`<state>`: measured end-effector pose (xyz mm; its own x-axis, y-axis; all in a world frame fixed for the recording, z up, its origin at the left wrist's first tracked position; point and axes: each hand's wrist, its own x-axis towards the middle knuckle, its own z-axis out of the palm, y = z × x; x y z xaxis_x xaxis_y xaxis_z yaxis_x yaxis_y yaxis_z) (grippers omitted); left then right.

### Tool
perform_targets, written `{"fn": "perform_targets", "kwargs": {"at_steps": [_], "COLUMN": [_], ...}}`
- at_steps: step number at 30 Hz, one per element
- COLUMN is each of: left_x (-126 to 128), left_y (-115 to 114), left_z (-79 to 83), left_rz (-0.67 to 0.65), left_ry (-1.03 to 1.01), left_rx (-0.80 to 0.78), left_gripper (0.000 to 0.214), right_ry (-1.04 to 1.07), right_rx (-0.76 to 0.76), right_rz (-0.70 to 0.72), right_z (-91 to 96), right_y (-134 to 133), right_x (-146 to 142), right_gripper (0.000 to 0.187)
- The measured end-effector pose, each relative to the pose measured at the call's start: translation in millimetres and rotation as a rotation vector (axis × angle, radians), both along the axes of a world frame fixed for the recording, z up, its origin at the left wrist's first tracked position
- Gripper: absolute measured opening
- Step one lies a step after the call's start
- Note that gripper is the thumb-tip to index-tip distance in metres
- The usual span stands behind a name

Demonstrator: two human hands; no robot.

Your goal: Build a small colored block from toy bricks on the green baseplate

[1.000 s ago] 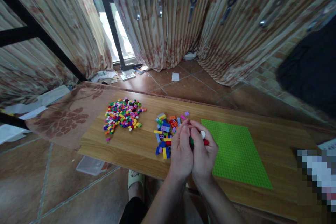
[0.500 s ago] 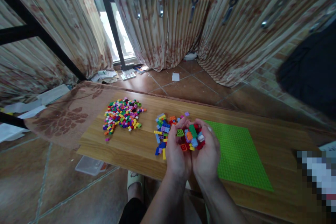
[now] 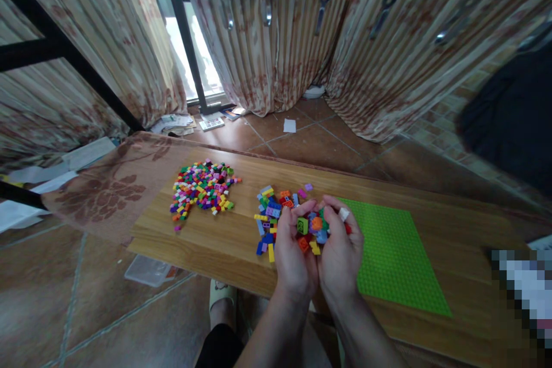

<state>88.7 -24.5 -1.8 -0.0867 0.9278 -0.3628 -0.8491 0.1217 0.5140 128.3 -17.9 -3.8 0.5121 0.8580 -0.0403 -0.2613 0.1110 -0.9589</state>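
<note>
A: What is the biggest thing under the hands?
B: A wooden table [image 3: 431,322], pale brown and grained, reaching out to both sides of them
A: And on it?
B: A bright green studded baseplate [image 3: 397,253], flat, just right of the right hand [image 3: 344,256]. Well off to the left of the left hand [image 3: 293,261], a heap of small bricks [image 3: 202,187] in mixed colours; nearer, right beside that hand and partly hidden by it, a looser pile of larger bricks [image 3: 268,213], with plenty of blue in it
A: How are the hands?
B: Cupped together in front of the body, touching low down near the wrists, fingers curled around a handful of bricks [image 3: 317,223]
A: How does that handful look?
B: Jumbled, glossy and tilted every way. A lime brick [image 3: 302,226] near the left fingers shows its hollow underside. Beside it sit an orange-red brick [image 3: 303,244], a yellow piece [image 3: 314,248] and a light blue piece [image 3: 321,236]; a white piece [image 3: 344,214] shows at the right fingers
</note>
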Motion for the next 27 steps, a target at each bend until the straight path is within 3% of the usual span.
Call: {"fn": "perform_targets", "kwargs": {"at_steps": [7,13,16,22,27], "left_x": [3.9,2.4,1.6,-7.3,-13.7], "left_y": [-0.7,-1.0,-0.2,5.0,7.7], "left_z": [-3.8,-3.2,-2.0,4.6,5.0], "left_rz": [-0.062,0.001,0.041,0.064,0.105], "left_ry": [0.217,0.253,0.217,-0.173,-0.226], "left_rx": [0.09,0.037,0.013,-0.111,-0.114], "left_gripper": [0.033,0.017,0.018,0.025,0.03], "right_ry": [-0.085,-0.249,-0.14,0.289,0.34], "right_rx": [0.043,0.077,0.079,0.089,0.05], "right_rz": [0.0,-0.057,-0.029,0.082,0.085], "right_z": [2.3,7.1,5.6,3.3,-3.0], "right_y": [-1.3,-4.9,-3.0,6.2,6.1], "right_x": [2.4,0.1,-1.7,0.7,-5.2], "right_gripper": [0.017,0.014,0.013,0.023,0.027]}}
